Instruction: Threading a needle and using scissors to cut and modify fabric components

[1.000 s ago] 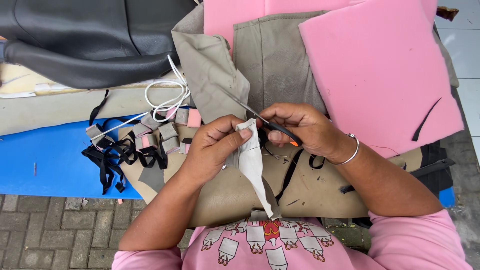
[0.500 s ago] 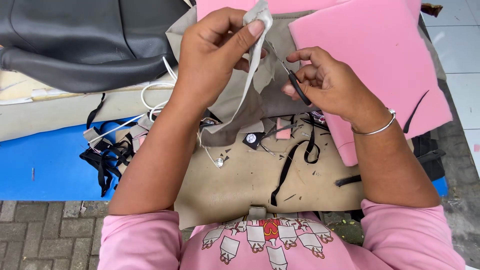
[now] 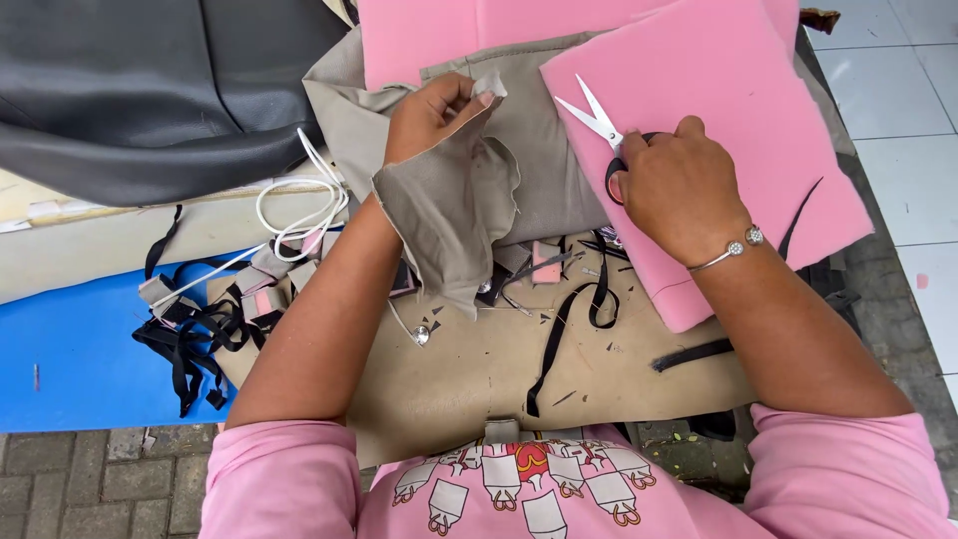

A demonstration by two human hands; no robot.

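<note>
The left hand is raised over the work surface, fingers pinched shut on the top edge of a grey-brown fabric piece, which hangs down from the grip in loose folds. The right hand rests on a pink foam sheet, fingers curled closed through the handles of a pair of scissors; the blades stand apart, pointing up and to the left. Below both hands lies a tan fabric panel strewn with black straps. A white cord coils just left of the forearm.
</note>
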